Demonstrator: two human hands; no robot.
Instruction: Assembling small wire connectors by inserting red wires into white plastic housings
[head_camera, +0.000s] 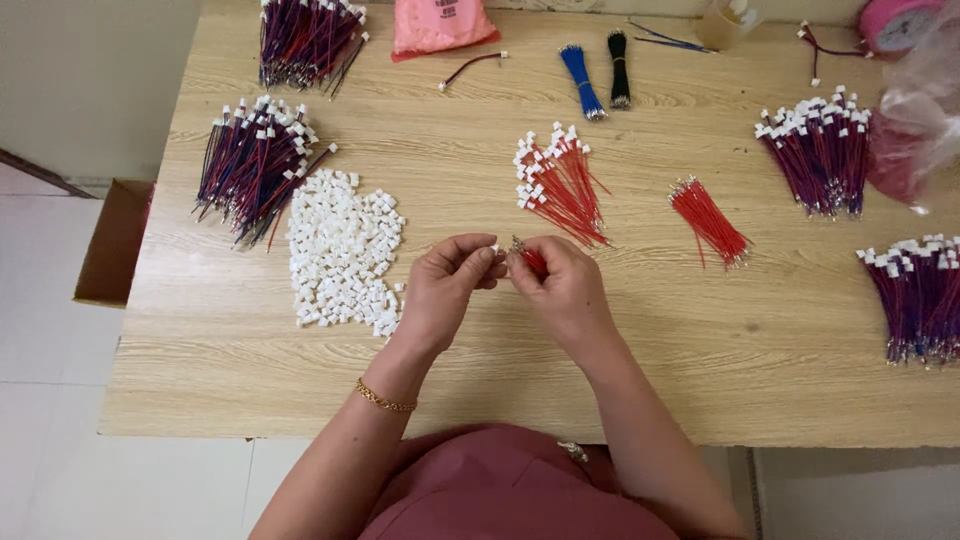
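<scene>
Left hand (447, 285): pinching a small white connector (494, 247) over the table (700, 360).
Right hand (560, 285): gripping a red wire (533, 260).
Box (110, 240): sitting beside the table, contents hidden.
Nearby: connector pile (343, 250) lying left, red wires (708, 220) right.

At the frame's centre, our left hand (447, 285) pinches a small white connector (494, 248) while our right hand (562, 287) holds red wires (533, 260) just beside it. Left of centre, loose white connectors (343, 250) lie heaped on the wooden surface (700, 340); finished red wires with white ends (556, 182) lie above the hands, bare red wires (708, 220) to the right.
</scene>
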